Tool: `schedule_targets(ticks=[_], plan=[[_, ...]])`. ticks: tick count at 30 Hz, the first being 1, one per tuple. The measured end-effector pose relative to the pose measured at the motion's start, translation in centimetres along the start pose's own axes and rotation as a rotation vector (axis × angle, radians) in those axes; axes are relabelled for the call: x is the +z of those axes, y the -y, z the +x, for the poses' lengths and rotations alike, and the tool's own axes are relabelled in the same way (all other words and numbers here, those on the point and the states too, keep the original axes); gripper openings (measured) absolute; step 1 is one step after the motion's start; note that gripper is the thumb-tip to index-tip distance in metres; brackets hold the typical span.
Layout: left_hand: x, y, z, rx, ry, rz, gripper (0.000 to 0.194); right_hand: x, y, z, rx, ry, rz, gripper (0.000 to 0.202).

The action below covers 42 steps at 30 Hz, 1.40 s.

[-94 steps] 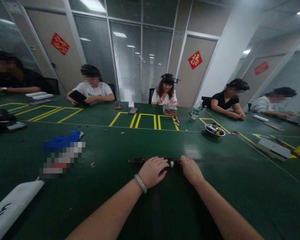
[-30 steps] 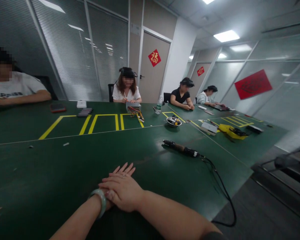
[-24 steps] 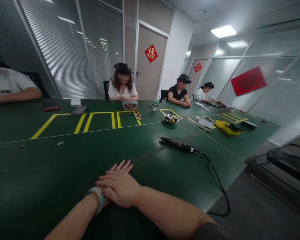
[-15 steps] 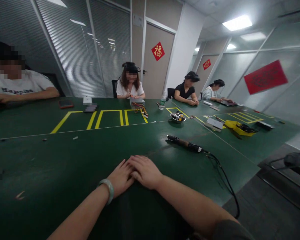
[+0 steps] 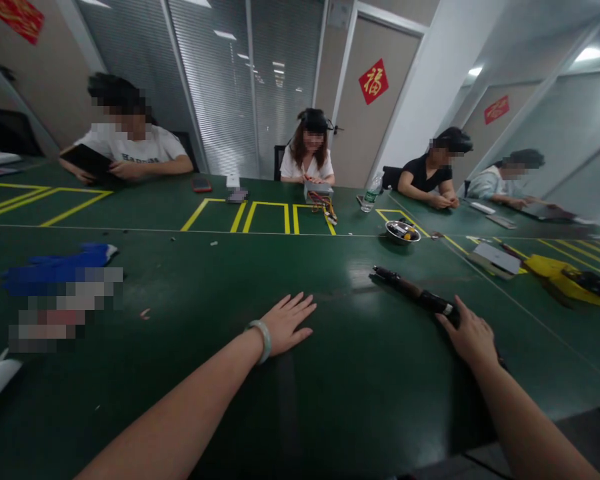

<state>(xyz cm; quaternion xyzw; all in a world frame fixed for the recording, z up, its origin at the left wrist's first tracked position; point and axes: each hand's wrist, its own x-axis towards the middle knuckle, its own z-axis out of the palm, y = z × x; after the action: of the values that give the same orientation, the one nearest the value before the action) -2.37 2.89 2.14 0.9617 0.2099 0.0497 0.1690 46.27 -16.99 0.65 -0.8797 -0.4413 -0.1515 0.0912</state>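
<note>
My left hand lies flat on the green tabletop with its fingers spread, holding nothing. A pale green bangle circles that wrist. To the right, a dark electric screwdriver rests on the table, its tip toward the far left. My right hand has its thumb and fingers round the cable end of this screwdriver. The rest of that hand's fingers and most of the cable are hidden behind the hand.
Beyond the screwdriver stand a metal bowl of small parts and a water bottle. A white box and a yellow tray lie at right, a blue item at left. Several people sit across the table.
My hands, earlier laid together, are now apart. The right has moved to the screwdriver and taken its cable end. The view has turned left; a person there now holds a dark flat object.
</note>
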Motion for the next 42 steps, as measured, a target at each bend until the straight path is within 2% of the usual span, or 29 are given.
schedule_targets(ticks=[3,8,10,12,16,21,24,27,29,31,34,36,39,42], plan=[[0.0,0.1,0.0,-0.005,0.008,-0.005,0.062,0.6,0.2,1.4,-0.035,0.078,0.043,0.073],[0.1,0.1,-0.1,0.008,-0.016,-0.008,0.061,1.4,0.9,4.3,0.089,0.148,0.038,0.066],[0.0,0.1,-0.2,0.005,-0.014,-0.019,0.061,1.6,1.9,5.1,0.063,0.154,0.051,0.064],[-0.3,-0.1,-0.2,-0.006,-0.005,-0.032,0.061,1.7,4.0,5.6,0.026,0.153,0.08,0.06],[-0.8,-0.2,-0.3,-0.017,0.011,-0.055,0.062,1.7,11.4,6.2,-0.024,0.135,0.149,0.052],[-1.3,-0.5,-0.3,0.001,-0.068,-0.044,0.059,0.9,23.7,5.5,-0.149,0.126,0.254,0.047],[-2.0,-1.1,-0.4,-0.027,-0.228,-0.061,0.04,-0.1,31.2,2.7,-0.243,0.126,0.327,0.044],[-2.9,-1.2,-0.5,-0.106,-0.446,-0.073,0.029,-1.1,37.8,-1.7,-0.316,0.158,0.37,0.032],[-3.3,-1.0,-0.7,-0.175,-0.56,-0.054,0.026,-1.5,41.2,-4.5,-0.384,0.207,0.387,0.028],[-3.5,-0.6,-0.8,-0.242,-0.635,-0.037,0.022,-1.7,43.7,-6.6,-0.467,0.267,0.403,0.031],[-3.6,-0.2,-1.1,-0.284,-0.692,-0.054,0.018,-2.1,45.1,-8.2,-0.623,0.347,0.461,0.039],[-3.6,-0.1,-1.2,-0.273,-0.701,-0.072,0.019,-2.5,44.3,-9.0,-0.704,0.327,0.519,0.05],[-3.4,0.0,-1.0,-0.263,-0.693,-0.062,0.022,-3.5,40.8,-10.8,-0.702,0.169,0.553,0.061],[-3.2,0.2,-0.6,-0.296,-0.617,-0.006,0.023,-4.4,35.9,-12.5,-0.597,0.009,0.524,0.053]])
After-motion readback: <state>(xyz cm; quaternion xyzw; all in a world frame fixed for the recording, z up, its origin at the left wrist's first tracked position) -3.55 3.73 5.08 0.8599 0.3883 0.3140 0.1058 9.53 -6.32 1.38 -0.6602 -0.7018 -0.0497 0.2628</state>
